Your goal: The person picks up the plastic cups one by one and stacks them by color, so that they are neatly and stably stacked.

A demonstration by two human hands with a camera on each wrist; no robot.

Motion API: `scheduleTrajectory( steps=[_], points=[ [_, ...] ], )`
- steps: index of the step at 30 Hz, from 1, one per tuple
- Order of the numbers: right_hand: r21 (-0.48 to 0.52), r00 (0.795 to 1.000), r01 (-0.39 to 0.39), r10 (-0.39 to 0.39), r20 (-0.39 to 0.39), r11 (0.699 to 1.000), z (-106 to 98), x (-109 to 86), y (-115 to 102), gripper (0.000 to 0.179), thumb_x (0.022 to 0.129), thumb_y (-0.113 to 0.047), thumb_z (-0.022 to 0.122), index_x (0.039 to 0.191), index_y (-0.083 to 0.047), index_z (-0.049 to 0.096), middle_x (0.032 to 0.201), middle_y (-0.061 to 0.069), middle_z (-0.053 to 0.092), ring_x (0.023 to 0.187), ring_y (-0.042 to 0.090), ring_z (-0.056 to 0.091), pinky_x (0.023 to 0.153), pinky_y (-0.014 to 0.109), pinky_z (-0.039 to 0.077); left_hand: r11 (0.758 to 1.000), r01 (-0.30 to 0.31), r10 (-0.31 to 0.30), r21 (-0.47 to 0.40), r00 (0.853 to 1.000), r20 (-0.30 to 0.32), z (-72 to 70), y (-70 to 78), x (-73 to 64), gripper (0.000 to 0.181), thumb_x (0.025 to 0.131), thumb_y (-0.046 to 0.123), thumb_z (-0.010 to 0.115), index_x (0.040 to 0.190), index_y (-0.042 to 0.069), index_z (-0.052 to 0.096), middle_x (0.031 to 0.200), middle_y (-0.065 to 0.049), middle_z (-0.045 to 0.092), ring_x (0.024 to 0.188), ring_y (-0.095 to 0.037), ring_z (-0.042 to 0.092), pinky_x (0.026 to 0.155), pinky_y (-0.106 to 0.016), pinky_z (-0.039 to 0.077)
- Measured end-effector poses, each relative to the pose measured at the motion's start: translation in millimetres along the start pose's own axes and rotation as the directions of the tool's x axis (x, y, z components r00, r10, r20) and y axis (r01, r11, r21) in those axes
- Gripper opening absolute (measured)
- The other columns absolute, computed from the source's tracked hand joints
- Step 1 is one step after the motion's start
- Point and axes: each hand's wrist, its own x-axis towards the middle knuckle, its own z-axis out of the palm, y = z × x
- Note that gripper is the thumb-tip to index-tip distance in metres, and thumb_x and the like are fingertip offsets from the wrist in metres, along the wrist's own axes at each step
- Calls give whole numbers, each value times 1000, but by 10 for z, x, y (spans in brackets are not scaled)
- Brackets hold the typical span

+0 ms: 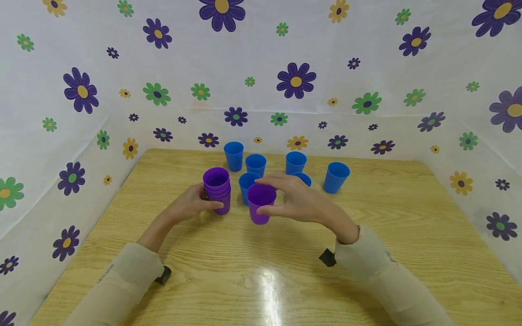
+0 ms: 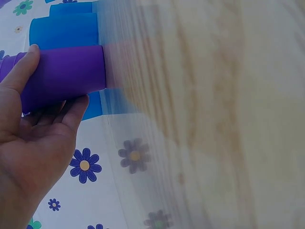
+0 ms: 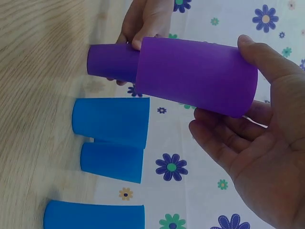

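Observation:
On the table, my left hand (image 1: 189, 206) is wrapped around a stack of nested purple cups (image 1: 221, 199), thumb on the near side and fingers behind. The left wrist view shows the lowest cup (image 2: 71, 71) of that stack between thumb and fingers, its base at the tabletop. My right hand (image 1: 303, 199) holds a single purple cup (image 1: 258, 214) by its upper part, just right of the stack, mouth up. In the right wrist view, thumb and fingers pinch this cup (image 3: 190, 76) near its rim, its base off the table.
Several upright blue cups stand behind the hands: one at the back left (image 1: 234, 158), one behind the held cup (image 1: 244, 192), one at the far right (image 1: 336, 179), others between. Flower-printed white cloth (image 1: 261, 54) closes off the wooden table (image 1: 212, 271) at back and sides.

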Motion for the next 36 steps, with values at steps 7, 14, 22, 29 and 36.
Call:
scheduleTrajectory(
  steps=[7, 14, 22, 29, 36],
  points=[
    [5, 998, 61, -61, 1, 998, 25, 98, -80, 64, 89, -33, 83, 140, -2, 62, 136, 12, 65, 128, 28, 59, 95, 39, 57, 1000, -8, 8, 6, 1000, -1, -3, -19, 12, 66, 96, 20, 77, 150, 0, 43, 137, -20, 61, 123, -34, 61, 108, -52, 46],
    [8, 990, 141, -140, -20, 990, 55, 236, -135, 62, 89, -32, 84, 138, -1, 63, 127, 9, 68, 113, 19, 66, 89, 30, 57, 1000, -19, 19, 1, 1000, 6, -13, -40, 13, 65, 96, 20, 77, 149, 1, 46, 135, -18, 63, 121, -32, 62, 107, -50, 47],
    [74, 991, 130, -128, -31, 989, 58, 399, -222, 62, 88, -29, 84, 139, 0, 62, 120, 7, 68, 102, 12, 65, 82, 28, 58, 999, -40, 41, -8, 999, 13, -10, -42, -4, 65, 96, 18, 77, 150, 2, 45, 135, -18, 63, 119, -31, 62, 106, -49, 48],
    [148, 989, 139, -131, -61, 979, -2, 540, -273, 61, 87, -26, 86, 137, 0, 62, 124, 8, 67, 105, 14, 66, 82, 27, 59, 999, -51, 51, -21, 998, 31, -15, -35, -8, 67, 97, 15, 75, 153, 2, 42, 139, -19, 60, 124, -33, 61, 108, -50, 47],
    [128, 983, 169, -157, -93, 977, -93, 679, -300, 60, 88, -25, 86, 137, 0, 62, 121, 7, 69, 105, 15, 65, 88, 27, 57, 998, -53, 54, -20, 998, 35, -17, -22, 7, 68, 97, 17, 75, 153, 2, 40, 141, -19, 59, 125, -33, 60, 109, -51, 46]
  ],
)
